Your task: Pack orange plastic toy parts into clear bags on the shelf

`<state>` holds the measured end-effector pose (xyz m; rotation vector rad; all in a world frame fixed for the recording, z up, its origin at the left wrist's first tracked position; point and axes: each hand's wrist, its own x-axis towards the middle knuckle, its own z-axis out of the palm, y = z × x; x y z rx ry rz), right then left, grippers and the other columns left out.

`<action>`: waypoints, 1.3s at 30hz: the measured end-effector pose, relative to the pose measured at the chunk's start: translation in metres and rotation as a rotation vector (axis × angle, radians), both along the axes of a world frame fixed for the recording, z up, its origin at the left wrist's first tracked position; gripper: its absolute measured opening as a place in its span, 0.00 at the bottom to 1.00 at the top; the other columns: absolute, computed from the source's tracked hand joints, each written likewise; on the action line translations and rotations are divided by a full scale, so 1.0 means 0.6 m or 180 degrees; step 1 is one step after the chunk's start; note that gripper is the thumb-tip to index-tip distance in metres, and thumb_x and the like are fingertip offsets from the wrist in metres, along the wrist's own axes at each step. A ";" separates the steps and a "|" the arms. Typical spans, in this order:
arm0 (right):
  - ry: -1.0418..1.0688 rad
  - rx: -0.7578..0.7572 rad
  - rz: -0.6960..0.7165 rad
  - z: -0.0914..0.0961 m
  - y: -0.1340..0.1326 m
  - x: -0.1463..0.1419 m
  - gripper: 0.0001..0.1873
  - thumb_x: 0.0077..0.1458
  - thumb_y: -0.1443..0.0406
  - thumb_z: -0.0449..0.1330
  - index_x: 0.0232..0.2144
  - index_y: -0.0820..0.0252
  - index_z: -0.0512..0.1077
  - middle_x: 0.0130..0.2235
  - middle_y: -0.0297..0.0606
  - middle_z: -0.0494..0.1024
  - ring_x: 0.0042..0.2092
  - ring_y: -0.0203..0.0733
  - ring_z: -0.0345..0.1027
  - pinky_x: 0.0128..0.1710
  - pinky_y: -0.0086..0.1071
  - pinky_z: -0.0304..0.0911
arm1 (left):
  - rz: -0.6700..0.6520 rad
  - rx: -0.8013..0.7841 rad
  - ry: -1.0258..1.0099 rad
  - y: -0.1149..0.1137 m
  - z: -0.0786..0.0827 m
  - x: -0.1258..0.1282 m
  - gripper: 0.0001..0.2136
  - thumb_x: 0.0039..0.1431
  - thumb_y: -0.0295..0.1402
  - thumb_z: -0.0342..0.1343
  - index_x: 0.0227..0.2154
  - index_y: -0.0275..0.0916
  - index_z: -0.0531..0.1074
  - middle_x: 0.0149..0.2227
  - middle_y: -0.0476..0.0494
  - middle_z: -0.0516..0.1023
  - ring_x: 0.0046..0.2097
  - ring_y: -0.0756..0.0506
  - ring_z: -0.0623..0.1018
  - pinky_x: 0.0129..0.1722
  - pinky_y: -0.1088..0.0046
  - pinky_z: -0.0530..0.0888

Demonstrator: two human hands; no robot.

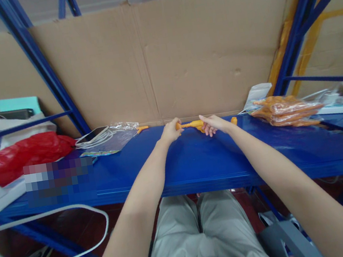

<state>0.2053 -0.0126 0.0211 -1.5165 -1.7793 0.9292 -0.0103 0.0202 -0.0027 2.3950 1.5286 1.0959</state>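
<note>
Left hand point(169, 131) pinching orange ribbed plastic rod point(187, 125); right hand point(216, 123) loosely clasping it; we judge slack grip risks slipping.

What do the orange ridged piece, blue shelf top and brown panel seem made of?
Orange ridged piece: probably matte plastic, from its even colour and regular ridges.
Blue shelf top: likely glossy painted metal, given its sheen.
Brown panel: apparently matte cardboard, given its vertical crease.

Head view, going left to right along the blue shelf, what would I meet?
Shiny red plastic bag, looped white cable, left hand, ridged orange plastic piece, right hand, clear plastic bag of orange pieces.
</note>
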 end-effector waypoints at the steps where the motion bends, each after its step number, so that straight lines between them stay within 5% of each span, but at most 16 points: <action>1: -0.0014 0.0004 -0.0012 0.000 0.000 -0.001 0.32 0.65 0.48 0.42 0.24 0.65 0.69 0.17 0.40 0.73 0.15 0.31 0.63 0.16 0.23 0.53 | 0.0004 0.0002 -0.0001 0.000 0.000 0.000 0.11 0.51 0.23 0.61 0.36 0.40 0.68 0.26 0.52 0.74 0.31 0.49 0.75 0.37 0.73 0.71; 6: 0.0207 0.0124 -0.0073 0.001 -0.004 -0.003 0.25 0.66 0.51 0.44 0.34 0.65 0.69 0.22 0.39 0.77 0.16 0.31 0.64 0.16 0.23 0.56 | 0.0002 -0.0026 -0.0051 -0.001 -0.001 -0.001 0.11 0.51 0.24 0.61 0.36 0.41 0.68 0.26 0.53 0.74 0.30 0.50 0.75 0.36 0.74 0.72; 10: 0.0416 0.0159 0.0164 0.001 -0.004 0.005 0.16 0.61 0.55 0.57 0.44 0.62 0.67 0.26 0.37 0.79 0.20 0.31 0.68 0.19 0.22 0.59 | -0.0018 -0.0046 -0.0087 -0.005 0.002 0.000 0.11 0.51 0.23 0.60 0.37 0.40 0.68 0.25 0.53 0.74 0.30 0.50 0.75 0.35 0.74 0.71; 13: 0.0348 0.0141 0.0239 0.002 0.000 0.009 0.18 0.60 0.53 0.57 0.36 0.64 0.69 0.24 0.39 0.79 0.19 0.31 0.66 0.19 0.22 0.57 | -0.0045 0.0012 -0.0087 -0.008 0.005 0.002 0.11 0.52 0.23 0.60 0.37 0.40 0.68 0.24 0.54 0.74 0.29 0.50 0.75 0.34 0.75 0.71; 16: 0.0204 0.0069 0.0070 0.003 0.004 0.009 0.30 0.62 0.45 0.47 0.25 0.64 0.69 0.18 0.40 0.74 0.16 0.31 0.62 0.16 0.23 0.54 | -0.0123 0.0015 -0.0113 -0.011 0.008 0.004 0.11 0.53 0.24 0.60 0.37 0.41 0.68 0.24 0.55 0.73 0.28 0.51 0.75 0.33 0.76 0.71; 19: 0.0098 0.0003 -0.0081 0.006 0.002 0.008 0.37 0.60 0.40 0.41 0.25 0.65 0.70 0.16 0.40 0.72 0.14 0.31 0.60 0.14 0.24 0.51 | -0.0167 -0.0011 -0.0119 -0.012 0.009 0.006 0.10 0.53 0.24 0.59 0.38 0.40 0.68 0.24 0.55 0.74 0.28 0.51 0.75 0.34 0.75 0.71; 23: 0.0246 -0.0078 0.0119 0.008 -0.005 0.011 0.28 0.58 0.43 0.53 0.40 0.63 0.71 0.27 0.41 0.80 0.18 0.31 0.66 0.16 0.23 0.56 | -0.0169 0.0018 -0.0082 -0.012 0.008 0.007 0.10 0.53 0.23 0.60 0.37 0.39 0.68 0.24 0.53 0.74 0.31 0.50 0.76 0.38 0.73 0.71; 26: 0.0315 -0.0001 0.0263 0.007 -0.006 0.014 0.19 0.56 0.52 0.62 0.39 0.62 0.70 0.31 0.39 0.81 0.21 0.29 0.67 0.19 0.21 0.58 | -0.0174 0.0010 -0.0068 -0.012 0.008 0.006 0.11 0.52 0.23 0.60 0.37 0.39 0.68 0.25 0.53 0.74 0.31 0.49 0.75 0.38 0.72 0.71; 39: 0.0095 0.0040 0.0187 0.004 -0.003 0.011 0.30 0.59 0.43 0.51 0.26 0.65 0.71 0.21 0.43 0.77 0.18 0.31 0.63 0.16 0.23 0.55 | -0.0137 0.0046 0.0009 -0.009 0.005 0.006 0.10 0.52 0.24 0.60 0.36 0.40 0.68 0.25 0.53 0.74 0.31 0.49 0.75 0.38 0.72 0.72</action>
